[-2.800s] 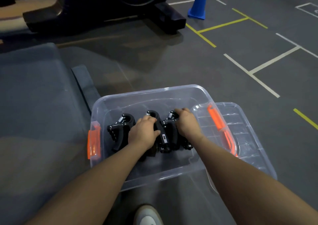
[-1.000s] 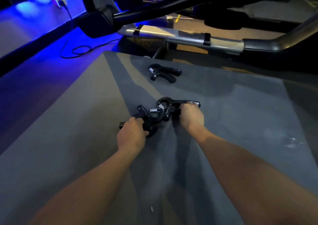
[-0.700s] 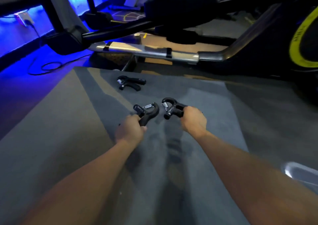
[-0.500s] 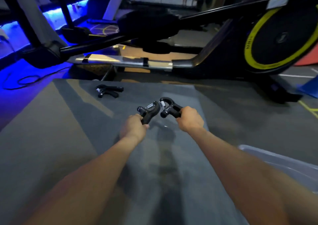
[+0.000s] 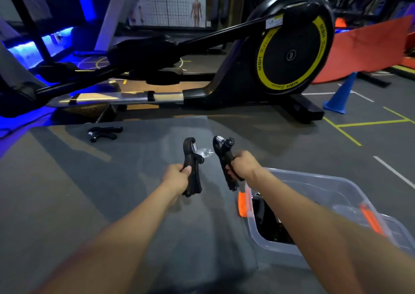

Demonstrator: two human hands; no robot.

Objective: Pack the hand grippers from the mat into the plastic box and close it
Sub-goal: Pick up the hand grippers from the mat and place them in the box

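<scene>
Left hand: you're clenched on a black gripper, just left of the plastic box.
Right hand: wrapped round a second gripper, above the box's corner.
Third gripper: on the mat, far left of the box.

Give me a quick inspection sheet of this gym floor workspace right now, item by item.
Surface: grey mat, bare in front.
Job's things: one hand gripper lies on the mat; plastic box open, dark grippers inside.
Clutter: nothing seen.
Grippers: left hand holds a gripper; right hand holds another gripper.
Cables: nothing seen.
Surroundings: elliptical trainer, blue cone, floor lines.
</scene>
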